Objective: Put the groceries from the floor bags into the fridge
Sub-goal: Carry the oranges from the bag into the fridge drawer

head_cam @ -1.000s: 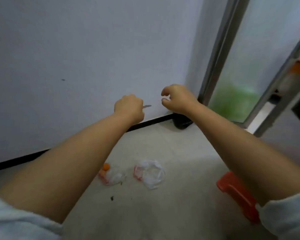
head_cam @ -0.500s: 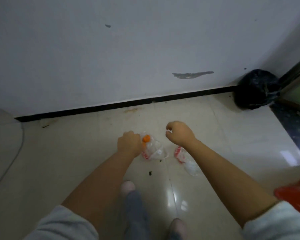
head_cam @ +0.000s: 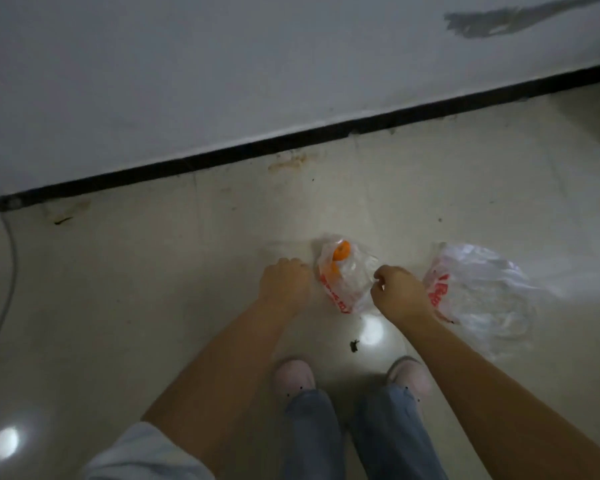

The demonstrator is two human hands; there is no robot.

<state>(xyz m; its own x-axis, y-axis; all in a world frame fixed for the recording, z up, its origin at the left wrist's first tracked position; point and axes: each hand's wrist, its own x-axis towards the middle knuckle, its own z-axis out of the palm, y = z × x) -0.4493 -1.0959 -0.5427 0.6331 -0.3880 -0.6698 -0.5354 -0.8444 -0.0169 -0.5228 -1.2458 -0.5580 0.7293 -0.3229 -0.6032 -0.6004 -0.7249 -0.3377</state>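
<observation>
Reaching down from the bottom edge, both arms end over two clear bags lying on the pale floor (head_cam: pixel 153 289) near the wall (head_cam: pixel 187 81). The left hand (head_cam: pixel 284 284) is a curled fist just left of the near bag (head_cam: pixel 347 278); its fingers are hidden under the knuckles, so whether it touches the plastic cannot be told. The right hand (head_cam: pixel 400 294) has its fingers curled by that bag's right edge, and a pinch cannot be confirmed. An orange (head_cam: pixel 342 251) shows through the film. The far bag (head_cam: pixel 478 292) lies to the right, partly behind the right wrist, its contents blurred. Two pink shoes (head_cam: pixel 295 374) stand below. A cable (head_cam: pixel 9 258) runs off the left edge.
</observation>
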